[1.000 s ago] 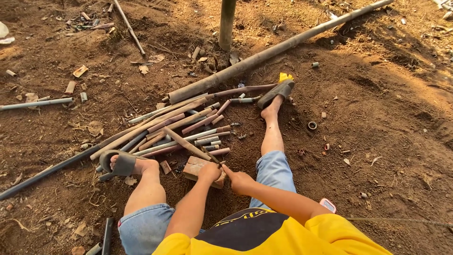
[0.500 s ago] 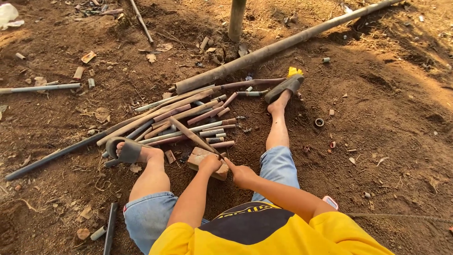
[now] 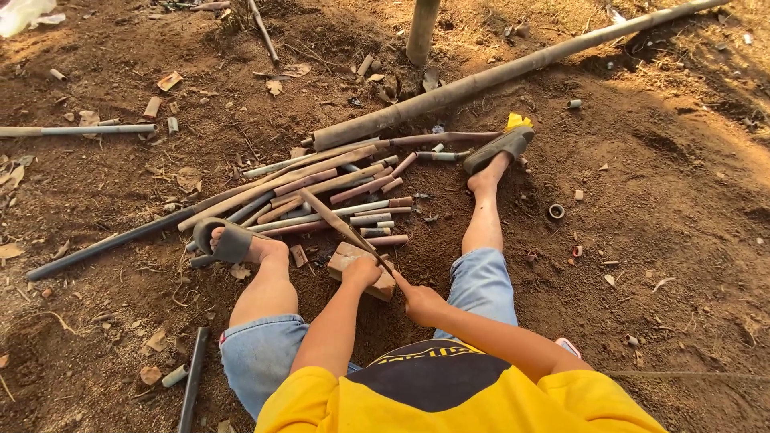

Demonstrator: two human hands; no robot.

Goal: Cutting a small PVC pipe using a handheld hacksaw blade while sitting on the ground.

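Bamboo, stiff and probably light, we pin the thin stick (image 3: 341, 226) on the wood block (image 3: 361, 271), left hand (image 3: 361, 273) clamping near its end, right hand (image 3: 419, 301) fisted beside it.

Seated on bare dirt ground (image 3: 666, 265), legs spread around a pile of pipe lengths (image 3: 321, 192). Left hand (image 3: 361, 271) pressing a slanted brown pipe piece (image 3: 341, 227) onto a wooden block (image 3: 361, 273). Right hand (image 3: 419, 303) closed around a thin tool at the block's near edge. Long pipe (image 3: 513, 68) lying diagonally beyond the pile, toward the upper right corner.
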